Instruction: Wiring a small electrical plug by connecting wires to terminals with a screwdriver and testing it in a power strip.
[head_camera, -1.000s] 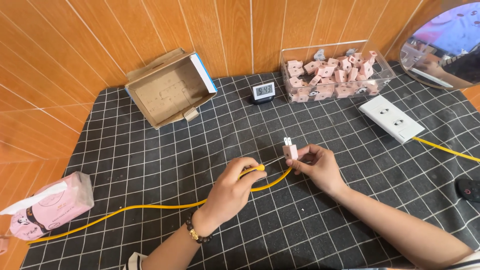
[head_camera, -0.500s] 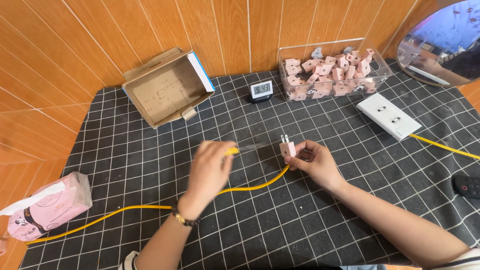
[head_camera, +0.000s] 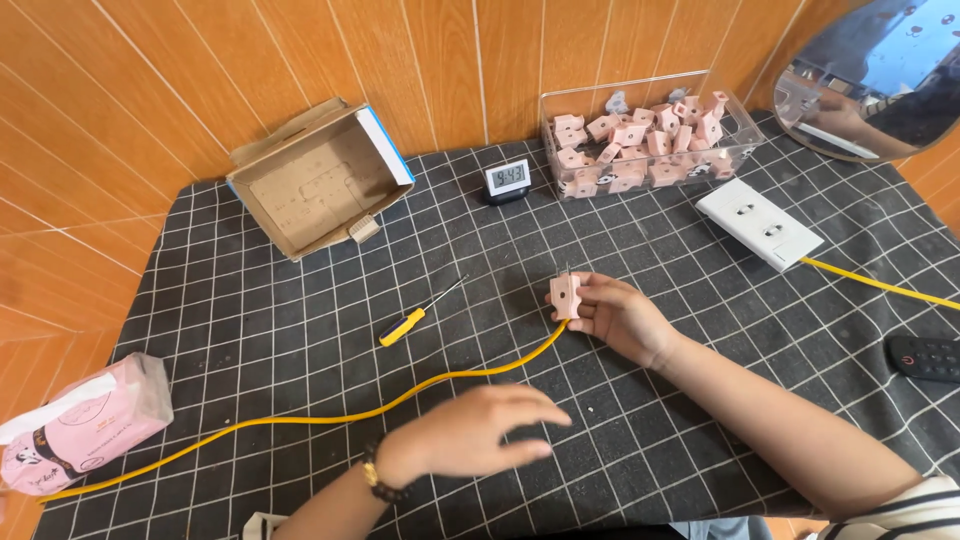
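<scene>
Step in hand: we judged that we were between tool work and the next handling of the pink plug (head_camera: 565, 296), which sat on the end of the yellow cable (head_camera: 300, 418).
Right hand: our right hand (head_camera: 618, 315) pinched the pink plug between thumb and fingers, its prongs pointing up, near the middle of the black grid mat (head_camera: 240, 330).
Left hand: our left hand (head_camera: 478, 432) hovered at six o'clock, palm down, fingers loosely spread and holding nothing, just above the mat and near the cable.
Screwdriver: the yellow-handled screwdriver (head_camera: 420, 313) lay loose at nine o'clock from the plug, apart from both hands.
Next move: we judged it called for a steady hold on the plug and a free left hand for cable or tool.
Open room: bare mat ran between the plug and the white socket strip (head_camera: 758, 222) at two o'clock.
Edges: the cardboard box (head_camera: 318, 180) at ten o'clock, the small clock (head_camera: 507, 180) and the clear bin of pink plugs (head_camera: 640, 135) at twelve, the tissue pack (head_camera: 80, 420) at eight, and a remote (head_camera: 925, 357) at three hemmed us in.
</scene>
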